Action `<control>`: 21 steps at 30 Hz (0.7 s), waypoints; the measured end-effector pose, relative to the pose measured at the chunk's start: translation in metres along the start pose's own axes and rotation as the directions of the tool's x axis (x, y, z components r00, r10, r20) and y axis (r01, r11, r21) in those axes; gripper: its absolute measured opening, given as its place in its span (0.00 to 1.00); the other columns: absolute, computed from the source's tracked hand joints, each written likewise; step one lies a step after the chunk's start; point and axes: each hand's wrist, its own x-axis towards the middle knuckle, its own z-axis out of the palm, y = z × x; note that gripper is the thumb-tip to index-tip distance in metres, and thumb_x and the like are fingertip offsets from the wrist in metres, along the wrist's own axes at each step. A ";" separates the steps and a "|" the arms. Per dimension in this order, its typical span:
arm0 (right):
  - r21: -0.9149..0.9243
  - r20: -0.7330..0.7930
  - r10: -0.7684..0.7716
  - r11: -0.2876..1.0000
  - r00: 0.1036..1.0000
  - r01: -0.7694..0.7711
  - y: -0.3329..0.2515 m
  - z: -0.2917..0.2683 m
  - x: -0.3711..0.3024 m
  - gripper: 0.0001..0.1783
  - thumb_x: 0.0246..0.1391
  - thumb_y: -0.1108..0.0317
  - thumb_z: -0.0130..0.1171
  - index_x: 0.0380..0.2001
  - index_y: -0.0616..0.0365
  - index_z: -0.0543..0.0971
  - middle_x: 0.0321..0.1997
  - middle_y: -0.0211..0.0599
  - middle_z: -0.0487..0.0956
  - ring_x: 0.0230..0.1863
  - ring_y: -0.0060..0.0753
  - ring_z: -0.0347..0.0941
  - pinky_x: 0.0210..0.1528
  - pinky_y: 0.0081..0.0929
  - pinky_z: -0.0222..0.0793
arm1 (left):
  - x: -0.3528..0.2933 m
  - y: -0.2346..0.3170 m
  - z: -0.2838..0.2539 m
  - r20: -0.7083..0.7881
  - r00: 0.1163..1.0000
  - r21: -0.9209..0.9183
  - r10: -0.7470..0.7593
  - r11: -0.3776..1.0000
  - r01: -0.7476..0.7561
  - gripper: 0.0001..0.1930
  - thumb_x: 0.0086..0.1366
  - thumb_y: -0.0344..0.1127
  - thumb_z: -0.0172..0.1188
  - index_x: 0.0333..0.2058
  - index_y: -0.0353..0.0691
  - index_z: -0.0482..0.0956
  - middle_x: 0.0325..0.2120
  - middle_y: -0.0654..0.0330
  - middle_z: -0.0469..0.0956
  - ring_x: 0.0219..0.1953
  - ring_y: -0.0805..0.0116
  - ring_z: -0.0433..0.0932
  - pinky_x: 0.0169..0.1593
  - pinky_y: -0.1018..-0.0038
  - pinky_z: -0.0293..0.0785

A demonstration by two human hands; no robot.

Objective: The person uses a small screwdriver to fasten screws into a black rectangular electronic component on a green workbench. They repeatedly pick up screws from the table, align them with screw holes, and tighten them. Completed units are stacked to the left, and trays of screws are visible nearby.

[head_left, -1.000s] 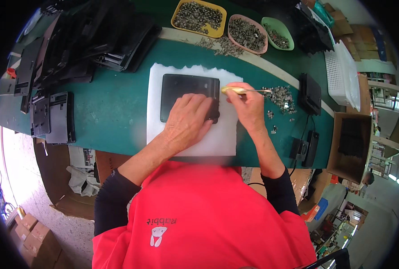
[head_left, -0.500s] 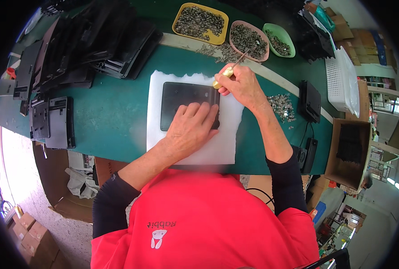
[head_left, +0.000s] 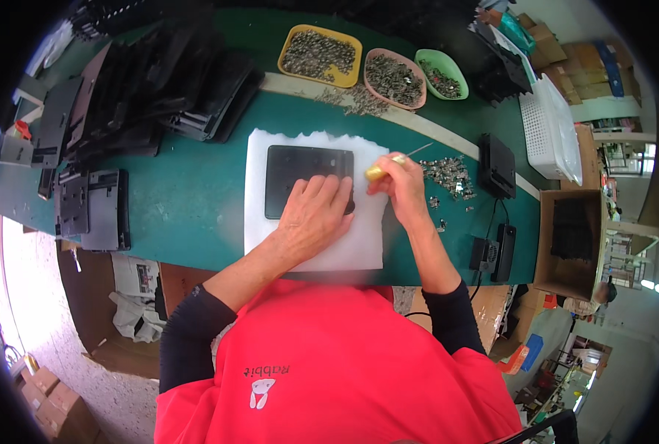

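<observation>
Centrally, two hands (head_left: 313, 214), one panel (head_left: 300, 166), one tool (head_left: 376, 172)

1. The flat panel (head_left: 296, 164) was plain black, against a white sheet (head_left: 363, 251).
2. The screwdriver (head_left: 383, 169) had a yellow handle and a grey shaft.
3. The table (head_left: 189, 207) was deep green, crossed by a cream strip (head_left: 455, 139).
4. Three trays differed: a yellow tray (head_left: 340, 78), a pink tray (head_left: 397, 103) and a light green tray (head_left: 450, 95).
5. The loose small metal pieces (head_left: 452, 176) were silvery.
6. The stacked casings (head_left: 159, 89) were black.
7. The garment (head_left: 359, 348) was bright red, printed with dark lettering and a whitish animal figure (head_left: 258, 394); the sleeves (head_left: 450, 318) below its red edges were black.
8. The basket (head_left: 543, 140) was white, patterned with rows of small holes.
9. The floor (head_left: 148, 377) was speckled grey.
</observation>
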 end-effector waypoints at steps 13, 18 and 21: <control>-0.212 0.053 0.038 0.977 0.998 -0.026 -0.007 0.023 -0.013 0.15 0.54 0.73 0.54 0.44 0.68 0.78 0.23 0.36 0.78 0.17 0.20 0.70 0.18 0.22 0.67 | -0.002 0.011 -0.013 -0.189 0.978 -0.060 0.085 0.993 -0.098 0.10 0.53 0.19 0.62 0.35 0.36 0.76 0.40 0.51 0.76 0.41 0.52 0.75 0.43 0.61 0.69; 0.265 0.075 -0.057 0.964 0.996 0.035 -0.019 0.036 -0.029 0.16 0.51 0.75 0.57 0.45 0.66 0.77 0.21 0.34 0.76 0.14 0.19 0.68 0.13 0.21 0.63 | 0.007 0.019 -0.033 -0.281 0.947 -0.255 -0.154 0.964 0.081 0.04 0.61 0.21 0.58 0.35 0.34 0.75 0.41 0.50 0.75 0.43 0.57 0.75 0.47 0.68 0.72; 0.390 0.008 -0.167 0.908 0.986 0.151 -0.038 0.031 -0.029 0.17 0.54 0.74 0.58 0.48 0.63 0.73 0.24 0.33 0.76 0.15 0.16 0.67 0.14 0.17 0.61 | 0.022 0.023 -0.061 -0.179 0.901 -0.680 -0.396 0.711 0.177 0.02 0.65 0.22 0.53 0.36 0.33 0.74 0.43 0.54 0.75 0.46 0.65 0.73 0.52 0.71 0.68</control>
